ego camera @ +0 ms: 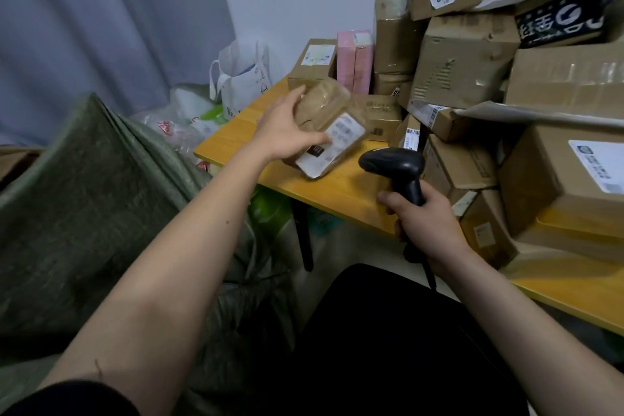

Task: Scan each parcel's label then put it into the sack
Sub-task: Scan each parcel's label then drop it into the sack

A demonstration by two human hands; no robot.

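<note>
My left hand [287,127] grips a small brown taped parcel [329,118] by its left side, thumb lying on its white label [341,135], tilted above the yellow table [337,192]. My right hand [427,219] holds the handle of a black barcode scanner [395,164], whose head points left toward the parcel's label, a short way to the right of it. The green woven sack [87,199] stands open at the left, beside the table's near-left edge.
A tall heap of cardboard parcels [472,71] covers the table's right and back. Two pink boxes [354,59] stand at the back. White plastic bags [241,78] lie on the floor beyond the sack. A black table leg [302,233] stands below the edge.
</note>
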